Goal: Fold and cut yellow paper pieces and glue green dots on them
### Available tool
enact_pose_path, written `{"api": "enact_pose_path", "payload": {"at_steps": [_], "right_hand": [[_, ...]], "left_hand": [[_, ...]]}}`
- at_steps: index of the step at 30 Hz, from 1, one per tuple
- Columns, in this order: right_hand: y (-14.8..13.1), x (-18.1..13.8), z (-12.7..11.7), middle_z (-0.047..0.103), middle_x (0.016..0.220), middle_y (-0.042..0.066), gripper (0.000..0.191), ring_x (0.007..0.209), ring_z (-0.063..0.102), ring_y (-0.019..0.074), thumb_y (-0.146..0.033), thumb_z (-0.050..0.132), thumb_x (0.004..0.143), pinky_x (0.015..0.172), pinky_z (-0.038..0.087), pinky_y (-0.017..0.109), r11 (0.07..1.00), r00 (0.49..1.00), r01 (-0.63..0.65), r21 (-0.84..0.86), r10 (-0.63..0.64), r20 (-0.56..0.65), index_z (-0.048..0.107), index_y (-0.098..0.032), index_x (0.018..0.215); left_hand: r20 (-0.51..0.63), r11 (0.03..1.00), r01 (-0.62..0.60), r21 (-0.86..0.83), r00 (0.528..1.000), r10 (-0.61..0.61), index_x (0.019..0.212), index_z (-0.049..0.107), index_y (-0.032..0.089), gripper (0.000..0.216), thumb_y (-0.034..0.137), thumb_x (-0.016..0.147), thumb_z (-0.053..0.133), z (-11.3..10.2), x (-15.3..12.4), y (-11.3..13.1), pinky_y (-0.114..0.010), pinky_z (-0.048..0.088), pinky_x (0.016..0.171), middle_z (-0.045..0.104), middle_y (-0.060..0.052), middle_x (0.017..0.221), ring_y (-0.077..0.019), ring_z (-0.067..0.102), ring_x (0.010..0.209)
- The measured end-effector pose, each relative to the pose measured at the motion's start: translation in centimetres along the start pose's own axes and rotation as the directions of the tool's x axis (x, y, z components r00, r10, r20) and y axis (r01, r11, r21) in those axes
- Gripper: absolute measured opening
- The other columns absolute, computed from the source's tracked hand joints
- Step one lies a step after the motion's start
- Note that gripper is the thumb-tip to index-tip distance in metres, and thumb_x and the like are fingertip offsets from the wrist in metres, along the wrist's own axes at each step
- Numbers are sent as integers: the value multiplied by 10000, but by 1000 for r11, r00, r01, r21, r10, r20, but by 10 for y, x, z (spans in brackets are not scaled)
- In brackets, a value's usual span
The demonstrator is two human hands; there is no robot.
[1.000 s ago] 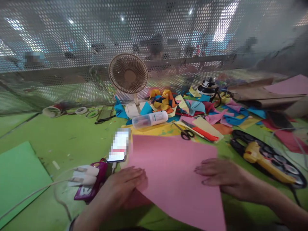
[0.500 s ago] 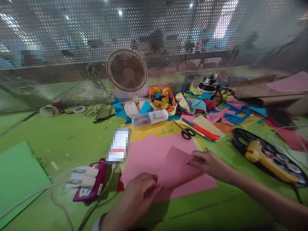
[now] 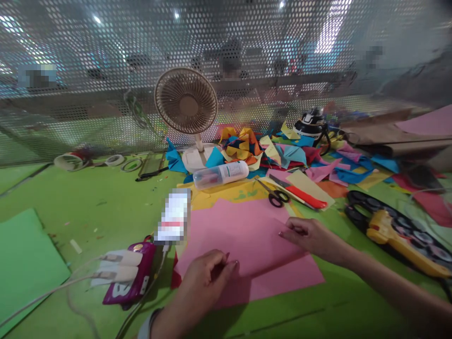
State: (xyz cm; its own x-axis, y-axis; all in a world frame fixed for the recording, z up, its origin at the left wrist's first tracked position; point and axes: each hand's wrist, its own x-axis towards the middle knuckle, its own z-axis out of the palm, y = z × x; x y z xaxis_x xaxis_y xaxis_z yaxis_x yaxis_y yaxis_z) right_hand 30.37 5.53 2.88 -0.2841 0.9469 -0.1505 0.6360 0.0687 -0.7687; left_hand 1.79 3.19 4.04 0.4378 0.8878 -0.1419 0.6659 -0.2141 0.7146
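A pink paper sheet (image 3: 259,247) is held just over more pink paper (image 3: 278,288) on the table. My left hand (image 3: 206,278) pinches its left edge, thumb and forefinger together. Its right side is gripped between the thumb and curled fingers of my right hand (image 3: 309,238). The sheet's near edge bows up a little and casts a shadow, while its far outline blends into the pink beneath. Beyond the pink paper lie black-handled scissors (image 3: 278,197) and a red-handled cutter (image 3: 302,194).
A phone (image 3: 173,217) and a purple power strip (image 3: 129,273) with cables sit at left. A clear bottle (image 3: 221,174), a small fan (image 3: 187,101) and colored paper scraps (image 3: 243,146) are behind. A yellow glue gun (image 3: 402,242) rests at right.
The held sheet has come down flatter; its raised far corner no longer stands out. Both hands keep their grip, the right shifted slightly rightward. The view has moved a little.
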Motion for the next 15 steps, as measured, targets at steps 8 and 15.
{"api": "enact_pose_path", "payload": {"at_steps": [8, 15], "right_hand": [[1, 11, 1, 285, 539, -59, 348, 508, 292, 93, -486, 426, 838, 466, 213, 219, 995, 1000, -10, -97, 11, 10, 409, -192, 653], [6, 16, -2, 318, 554, -59, 341, 525, 308, 96, -504, 449, 823, 488, 239, 224, 997, 999, 39, -71, -37, 29, 458, -191, 689]], "left_hand": [[-60, 977, -71, 200, 995, 85, 633, 429, 179, 298, 349, 876, 400, -3, 12, -2, -262, 349, 587, 506, -10, 691, -137, 464, 639], [-82, 970, -120, 213, 987, 140, 650, 433, 177, 291, 337, 889, 394, 1, 11, -10, -296, 359, 649, 511, -20, 697, -150, 469, 674]]}}
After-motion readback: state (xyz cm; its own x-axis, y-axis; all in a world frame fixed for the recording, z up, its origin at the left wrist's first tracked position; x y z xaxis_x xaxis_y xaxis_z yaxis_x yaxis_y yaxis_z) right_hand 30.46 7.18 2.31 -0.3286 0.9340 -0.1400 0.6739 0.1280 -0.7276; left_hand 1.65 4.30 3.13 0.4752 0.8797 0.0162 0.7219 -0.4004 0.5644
